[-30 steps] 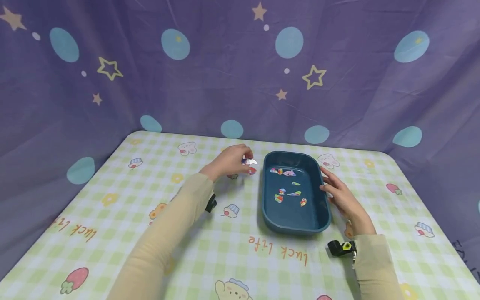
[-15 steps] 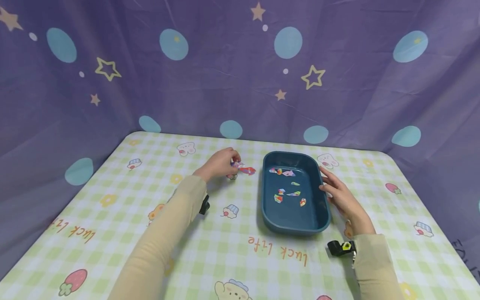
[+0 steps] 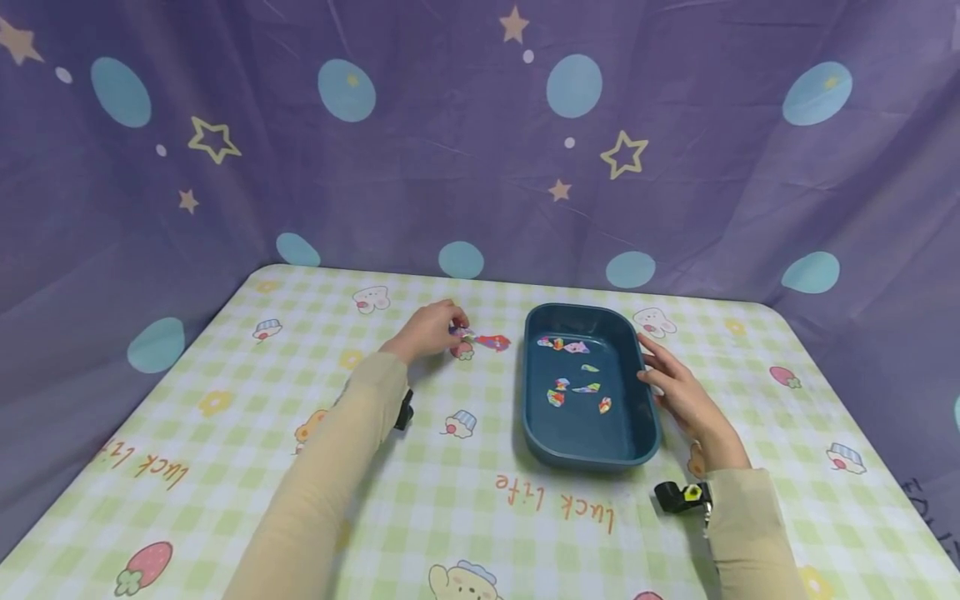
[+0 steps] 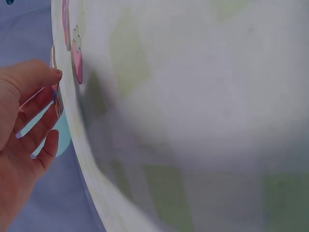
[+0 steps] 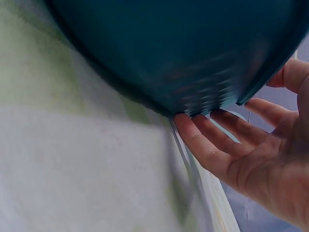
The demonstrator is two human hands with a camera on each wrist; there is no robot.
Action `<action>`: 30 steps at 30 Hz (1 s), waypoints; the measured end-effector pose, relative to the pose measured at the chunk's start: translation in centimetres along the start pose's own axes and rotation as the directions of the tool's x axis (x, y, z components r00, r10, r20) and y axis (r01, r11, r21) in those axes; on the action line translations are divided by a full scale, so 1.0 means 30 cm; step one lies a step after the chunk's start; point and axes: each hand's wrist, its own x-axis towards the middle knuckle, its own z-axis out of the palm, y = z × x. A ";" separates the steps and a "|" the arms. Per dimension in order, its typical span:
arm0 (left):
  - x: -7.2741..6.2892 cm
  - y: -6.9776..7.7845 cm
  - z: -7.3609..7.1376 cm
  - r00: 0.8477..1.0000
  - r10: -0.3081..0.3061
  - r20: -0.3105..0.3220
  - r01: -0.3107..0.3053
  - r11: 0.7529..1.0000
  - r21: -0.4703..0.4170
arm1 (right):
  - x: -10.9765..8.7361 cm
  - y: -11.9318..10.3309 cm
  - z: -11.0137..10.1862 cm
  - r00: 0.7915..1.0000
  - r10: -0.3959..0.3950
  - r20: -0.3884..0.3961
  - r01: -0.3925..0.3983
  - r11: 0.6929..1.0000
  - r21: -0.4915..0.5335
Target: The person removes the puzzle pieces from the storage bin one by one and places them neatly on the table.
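Observation:
My left hand (image 3: 429, 331) is low over the table, left of the blue basin (image 3: 588, 454). Thumb and fingers pinch a small colourful paper scrap (image 4: 57, 99), seen edge-on in the left wrist view. A red and purple scrap (image 3: 493, 342) lies on the tablecloth just right of that hand. On the basin's floor are several bright, irregular scraps (image 3: 577, 347), spread apart. My right hand (image 3: 686, 400) is at the basin's right side, its fairly straight fingers (image 5: 203, 145) touching the outer wall.
A green-checked tablecloth (image 3: 247, 500) with printed cakes, strawberries and lettering covers the table. Behind its far edge hangs a purple curtain (image 3: 450, 150) with stars and dots. Black wrist cameras (image 3: 681, 497) sit under both forearms.
My left hand has moved left and slightly down with the scrap, away from the basin, uncovering more of the red scrap. The right hand and basin stay put.

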 end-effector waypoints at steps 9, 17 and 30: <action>-0.004 -0.029 0.015 1.000 -0.015 -0.013 0.015 1.000 0.008 | 0.001 0.003 0.001 1.000 0.002 0.003 -0.003 1.000 0.010; 0.010 -0.074 0.046 1.000 0.006 -0.019 -0.006 1.000 -0.022 | -0.001 0.004 0.003 1.000 0.001 0.004 -0.002 1.000 0.019; 0.009 -0.049 0.022 0.998 -0.047 0.041 0.047 0.999 -0.002 | -0.006 -0.008 0.003 1.000 0.011 0.013 -0.012 0.999 0.044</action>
